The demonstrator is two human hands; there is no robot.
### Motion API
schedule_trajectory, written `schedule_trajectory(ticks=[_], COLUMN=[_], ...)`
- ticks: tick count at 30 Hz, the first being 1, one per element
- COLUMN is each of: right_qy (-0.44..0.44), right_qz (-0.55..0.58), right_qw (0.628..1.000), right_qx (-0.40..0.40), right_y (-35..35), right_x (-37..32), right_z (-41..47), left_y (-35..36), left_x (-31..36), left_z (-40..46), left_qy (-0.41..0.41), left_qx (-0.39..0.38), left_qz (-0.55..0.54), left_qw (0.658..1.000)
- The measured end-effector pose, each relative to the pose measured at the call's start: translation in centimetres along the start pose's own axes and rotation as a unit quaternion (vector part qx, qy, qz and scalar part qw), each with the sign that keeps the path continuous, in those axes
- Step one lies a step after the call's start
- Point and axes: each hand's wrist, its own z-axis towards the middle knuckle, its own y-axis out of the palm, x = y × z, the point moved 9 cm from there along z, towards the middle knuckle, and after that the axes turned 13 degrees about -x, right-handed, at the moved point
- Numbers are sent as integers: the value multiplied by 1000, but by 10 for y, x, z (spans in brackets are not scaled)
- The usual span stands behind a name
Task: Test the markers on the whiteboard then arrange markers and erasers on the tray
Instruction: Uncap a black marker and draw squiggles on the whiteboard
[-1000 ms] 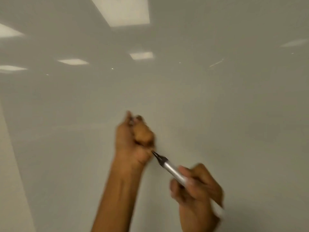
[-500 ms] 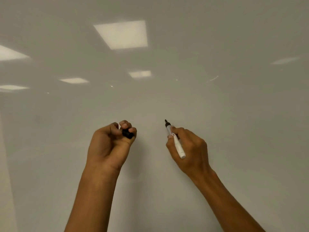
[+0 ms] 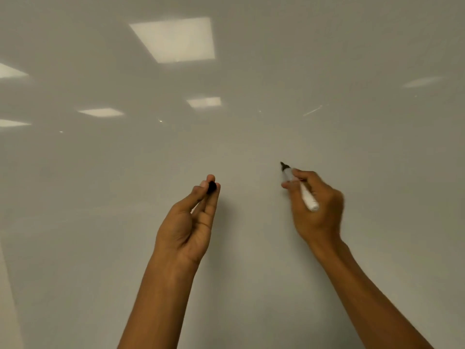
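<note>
The glossy whiteboard [image 3: 251,137] fills the whole view, with no ink marks visible on it. My right hand [image 3: 314,205] grips an uncapped white marker [image 3: 305,193] in a writing hold, its black tip pointing up-left at or very near the board. My left hand [image 3: 187,222] is raised to the left of it and pinches the marker's black cap [image 3: 211,186] between thumb and fingertips. The tray and the erasers are out of view.
Ceiling light panels reflect in the board at the upper left and centre. A pale strip [image 3: 7,298], perhaps the board's edge or a wall, runs down the lower left.
The cap has come off and my hands have moved apart. My right hand has lifted the marker tip towards the board; my left hand has shifted the cap to its fingertips.
</note>
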Motion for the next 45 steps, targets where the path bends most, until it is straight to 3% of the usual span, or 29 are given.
schedule_trajectory(ticks=[2,7,11,14,23,29,35,38,41,45], right_qy=[-1,175,124,81,88,27,58,102,207,398], right_qz=[-40,199,313,288,251,147,157,201,240,274], right_qw=[999,964,941,953,962,987,985,974,949,873], right_qx=[-12,-25,-17,-53,-68,-50,-38,-24,-1,66], right_y=[5,-1,-18,-20,-23,-38,-42,-47,-61,-96], right_x=[5,20,-32,-56,-45,-49,-24,-12,10,54], right_z=[-6,-81,-89,-87,-97,-98,-109,-119,-137,-216], left_y=[4,5,-2,0,18,16,8,9,-5,-44], left_x=[-16,-53,-79,-95,-115,-128,-148,-169,-190,-237], left_z=[1,-3,-4,-5,-20,-32,-41,-49,-56,-77], left_qy=[-14,-57,-82,-99,-112,-91,-92,-117,-140,-182], left_qx=[-5,-23,-27,-67,-143,-150,-135,-125,-95,-68], left_qz=[-12,-43,-33,-19,30,80,74,52,138,274], left_qw=[1000,997,996,993,983,981,984,984,976,942])
